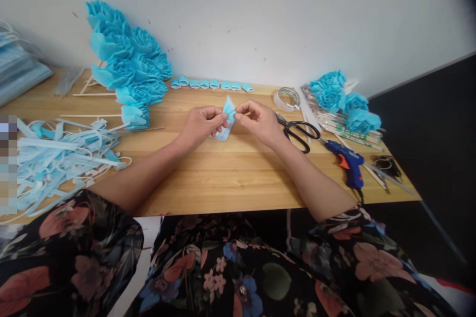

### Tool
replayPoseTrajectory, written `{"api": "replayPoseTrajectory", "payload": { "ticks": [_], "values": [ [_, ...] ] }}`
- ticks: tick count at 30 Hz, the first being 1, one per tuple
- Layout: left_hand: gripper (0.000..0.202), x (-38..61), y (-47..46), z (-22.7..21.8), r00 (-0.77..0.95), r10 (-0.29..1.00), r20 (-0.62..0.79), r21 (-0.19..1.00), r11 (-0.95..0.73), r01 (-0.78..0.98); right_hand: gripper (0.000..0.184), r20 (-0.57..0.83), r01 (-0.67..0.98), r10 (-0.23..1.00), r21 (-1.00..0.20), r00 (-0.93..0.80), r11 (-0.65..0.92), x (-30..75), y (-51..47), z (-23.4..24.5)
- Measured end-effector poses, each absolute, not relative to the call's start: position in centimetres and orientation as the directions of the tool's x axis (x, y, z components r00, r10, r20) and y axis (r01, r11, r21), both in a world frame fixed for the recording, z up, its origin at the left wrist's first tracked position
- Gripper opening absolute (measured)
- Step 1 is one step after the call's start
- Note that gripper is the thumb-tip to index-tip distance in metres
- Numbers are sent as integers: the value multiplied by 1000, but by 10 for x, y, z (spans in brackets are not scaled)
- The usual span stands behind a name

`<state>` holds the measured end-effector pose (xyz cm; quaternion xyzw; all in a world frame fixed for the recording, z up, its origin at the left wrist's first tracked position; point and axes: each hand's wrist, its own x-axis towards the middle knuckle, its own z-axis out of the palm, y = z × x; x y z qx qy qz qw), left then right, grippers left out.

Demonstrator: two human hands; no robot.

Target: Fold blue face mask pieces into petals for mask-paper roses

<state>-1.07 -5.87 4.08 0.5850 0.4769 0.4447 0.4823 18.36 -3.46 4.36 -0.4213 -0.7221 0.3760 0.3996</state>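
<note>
Between both hands, above the middle of the wooden table (208, 173), is a folded piece of light blue mask fabric (229, 108) with a pointed top. My left hand (204, 123) pinches its left side with thumb and fingers. On the right side, my right hand (256, 118) grips the edge between thumb and forefinger. Part of the piece hangs below the fingers. Behind the hands, along the wall, lies a row of small rolled blue pieces (204, 84). Black-handled scissors (299, 131) rest just right of my right hand.
Blue fabric flowers on sticks (134, 59) are heaped at back left, more flowers (344, 101) at right. Cut strips and ear loops (63, 158) cover the left front; stacked masks (20, 67) lie behind. A tape roll (286, 99) and blue glue gun (347, 161) are on the right.
</note>
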Motion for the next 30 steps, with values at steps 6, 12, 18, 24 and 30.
{"api": "replayPoseTrajectory", "payload": {
  "ticks": [6, 12, 18, 24, 30],
  "values": [
    [25, -11, -58, 40, 162, 985, 62, 986, -86, 142, 16, 299, 317, 903, -863, -308, 394, 183, -37, 45],
    [25, -11, -59, 40, 166, 984, 66, 988, -88, 130, 21, 253, 260, 919, -906, -302, 335, 182, -35, 45],
    [24, -10, -60, 40, 178, 982, 60, 986, -86, 145, 32, 165, 208, 921, -946, -353, 249, 183, -34, 43],
    [46, -11, -59, 39, 180, 982, 58, 998, -64, 27, 34, 179, 251, 945, -935, -272, 250, 185, -34, 45],
    [41, -12, -59, 39, 211, 975, 63, 996, -75, 49, 35, 172, 244, 948, -940, -269, 239, 185, -34, 44]
  ]
}}
